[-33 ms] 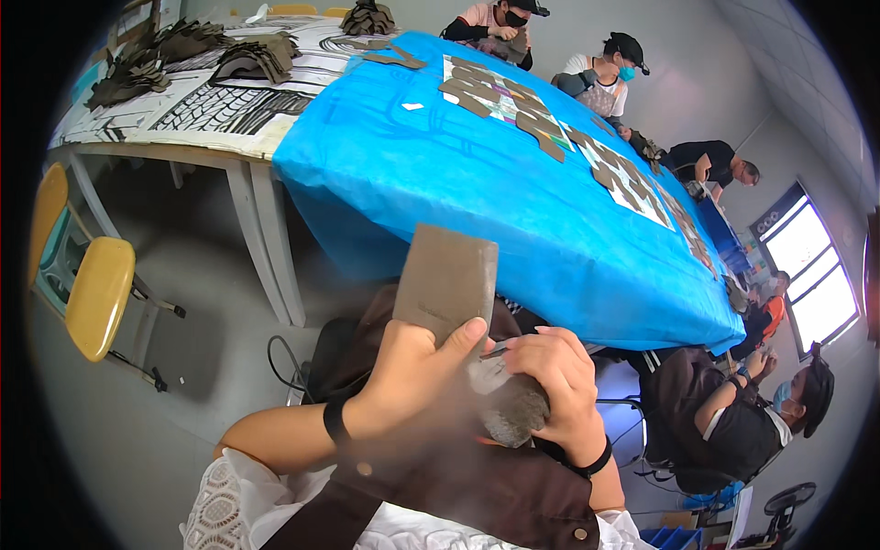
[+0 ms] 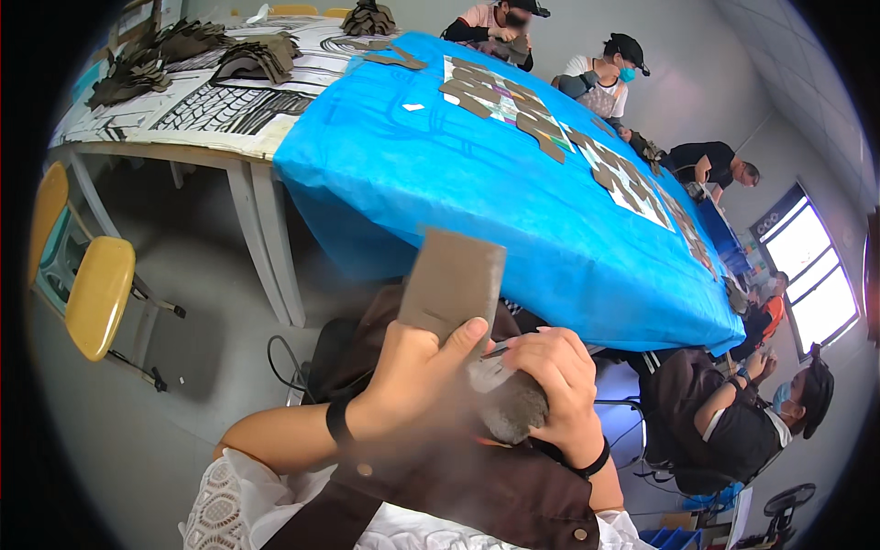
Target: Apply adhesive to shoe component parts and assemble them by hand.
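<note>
My left hand (image 2: 423,353) is closed on the lower end of a flat grey-brown piece (image 2: 451,286), roughly rectangular, with its thumb across the face. The piece stands tilted upward in front of the blue table edge. Close beside it, my right hand (image 2: 556,378) grips a rounded, rough dark-grey thing with a pale, shiny part (image 2: 515,403). Its exact kind I cannot make out, as fingers cover much of it. The pale part lies near the piece's lower right edge; whether they touch is unclear. A dusty haze blurs the space below my hands.
A table with a blue cover (image 2: 394,174) stretches ahead, bearing rows of brown flat pieces (image 2: 472,96). Stacks of curved brown pieces (image 2: 261,57) stand on the far-left table. A yellow chair (image 2: 101,298) is at left. Several people work around the table, one seated nearby (image 2: 733,422).
The grey-brown piece has shifted slightly right and tilted a little in my left hand. My right hand stays almost in place.
</note>
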The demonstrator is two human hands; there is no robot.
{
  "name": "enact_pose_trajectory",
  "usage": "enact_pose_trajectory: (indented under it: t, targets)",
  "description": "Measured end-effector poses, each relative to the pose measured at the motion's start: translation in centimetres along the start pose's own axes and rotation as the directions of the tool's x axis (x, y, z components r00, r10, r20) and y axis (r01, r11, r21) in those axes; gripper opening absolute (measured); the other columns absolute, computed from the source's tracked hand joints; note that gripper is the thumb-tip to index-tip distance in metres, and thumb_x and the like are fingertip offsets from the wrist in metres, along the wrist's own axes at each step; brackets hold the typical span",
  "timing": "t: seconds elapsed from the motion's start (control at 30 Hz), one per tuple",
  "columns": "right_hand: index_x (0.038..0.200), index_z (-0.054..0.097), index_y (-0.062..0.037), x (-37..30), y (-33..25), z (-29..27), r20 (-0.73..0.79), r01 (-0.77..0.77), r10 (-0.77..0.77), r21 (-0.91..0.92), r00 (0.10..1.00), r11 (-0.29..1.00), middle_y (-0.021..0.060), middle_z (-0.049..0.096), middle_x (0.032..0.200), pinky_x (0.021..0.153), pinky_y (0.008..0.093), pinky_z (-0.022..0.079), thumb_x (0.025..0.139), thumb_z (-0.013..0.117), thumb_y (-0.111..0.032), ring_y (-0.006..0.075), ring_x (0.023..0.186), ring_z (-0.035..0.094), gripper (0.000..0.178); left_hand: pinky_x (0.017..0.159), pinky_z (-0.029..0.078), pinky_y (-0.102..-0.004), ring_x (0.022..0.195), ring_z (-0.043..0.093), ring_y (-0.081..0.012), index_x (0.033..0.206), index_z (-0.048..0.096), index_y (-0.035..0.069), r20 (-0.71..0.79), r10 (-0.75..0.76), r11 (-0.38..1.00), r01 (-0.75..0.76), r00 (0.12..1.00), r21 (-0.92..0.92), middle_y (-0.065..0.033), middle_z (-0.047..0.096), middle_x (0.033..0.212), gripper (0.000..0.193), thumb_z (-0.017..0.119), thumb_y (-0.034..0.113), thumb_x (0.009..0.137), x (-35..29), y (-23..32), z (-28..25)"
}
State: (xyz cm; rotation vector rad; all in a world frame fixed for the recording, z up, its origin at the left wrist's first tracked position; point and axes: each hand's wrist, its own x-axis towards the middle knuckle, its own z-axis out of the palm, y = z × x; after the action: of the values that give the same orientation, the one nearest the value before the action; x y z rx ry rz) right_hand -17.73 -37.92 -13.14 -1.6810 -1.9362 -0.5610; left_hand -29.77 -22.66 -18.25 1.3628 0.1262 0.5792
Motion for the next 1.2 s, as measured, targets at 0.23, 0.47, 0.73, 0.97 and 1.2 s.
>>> enact_pose_trajectory:
  t: [0.23,0.47,0.73,0.97,1.2]
  targets:
    - [0.088,0.066,-0.002,0.9,-0.8,1.1,-0.131,-0.042,0.04,-0.008,0.991,0.999,0.0104,0.065,0.089,0.075,0.0381,0.049,0.058,0.073,-0.011,0.0278,0.085,0.065,0.032,0.07,0.053,-0.0277,0.079,0.065,-0.0131,0.103,0.06,-0.005,-0.182,0.18,0.981,-0.163,0.967,0.104,-0.0059,0.066,0.087,0.035,0.053,0.029,0.103,0.3,-0.3,0.7]
    - [0.084,0.063,0.0008,0.7,-1.8,1.7,-0.217,-0.307,0.334,0.149,0.917,0.94,0.0134,0.062,0.081,0.068,0.037,0.05,0.061,0.072,-0.009,0.0304,0.074,0.063,0.026,0.057,0.045,-0.0307,0.062,0.054,-0.0129,0.088,0.063,-0.001,-0.392,0.382,0.921,-0.38,0.837,0.086,-0.0045,0.061,0.07,0.036,0.059,0.033,0.1,1.5,-0.4,2.1]
    - [0.078,0.057,0.0007,1.0,-1.7,1.8,-0.177,-0.495,0.57,0.337,0.802,0.801,0.0028,0.046,0.061,0.053,0.0255,0.03,0.082,0.064,-0.009,0.0088,0.057,0.04,0.012,0.055,0.039,-0.031,0.063,0.049,-0.01,0.086,0.061,0.0,-0.219,0.127,0.988,-0.143,0.967,-0.059,-0.0029,0.056,0.069,0.045,0.053,0.041,0.102,0.9,0.2,1.9]
    - [0.071,0.056,-0.0005,0.7,-1.7,1.7,-0.117,-0.554,0.616,0.332,0.779,0.764,0.0059,0.046,0.056,0.049,0.0257,0.034,0.073,0.061,-0.007,0.0118,0.049,0.042,0.008,0.055,0.037,-0.0252,0.066,0.047,-0.0042,0.082,0.06,0.003,-0.168,-0.013,0.943,-0.044,0.986,-0.331,0.0024,0.055,0.071,0.042,0.053,0.04,0.102,0.3,1.0,2.2]
    - [0.07,0.054,0.0007,0.0,-1.2,2.0,-0.116,-0.516,0.61,0.424,0.784,0.744,0.0011,0.044,0.059,0.05,0.0251,0.029,0.074,0.067,-0.008,0.0079,0.054,0.038,0.016,0.058,0.042,-0.0207,0.07,0.051,-0.0014,0.094,0.061,0.002,-0.082,-0.02,0.96,-0.004,0.996,-0.281,0.0036,0.059,0.079,0.034,0.049,0.032,0.105,0.2,0.4,1.4]
